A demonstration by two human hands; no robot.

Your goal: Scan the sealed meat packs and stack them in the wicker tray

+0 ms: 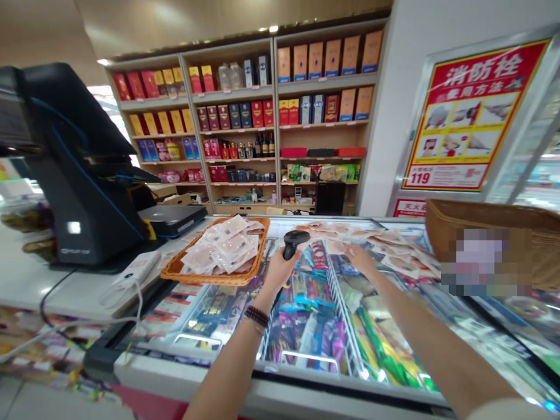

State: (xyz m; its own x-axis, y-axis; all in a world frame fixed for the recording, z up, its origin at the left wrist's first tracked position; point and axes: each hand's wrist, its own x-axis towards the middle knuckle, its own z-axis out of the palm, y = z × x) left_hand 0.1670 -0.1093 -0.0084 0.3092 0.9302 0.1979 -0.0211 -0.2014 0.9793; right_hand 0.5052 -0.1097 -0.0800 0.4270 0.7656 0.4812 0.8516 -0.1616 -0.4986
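Observation:
A black handheld scanner (296, 238) is gripped by its handle in my left hand (282, 263), above the glass top of a chest freezer. My right hand (356, 256) reaches over the glass to the right, its fingertips at small clear packets (336, 247); whether it pinches one is too small to tell. More packets (396, 248) lie spread on the glass to the right. On the left, an orange wicker basket (238, 280) holds a pile of similar packets (227, 242). Beaded bracelets circle my left wrist.
A black checkout terminal (83, 175) and a flat black device (172, 217) stand on the left, near a white device (139, 267) with a cable. A brown basket (490, 219) sits at the right. Shelves of boxes (236, 128) line the back wall.

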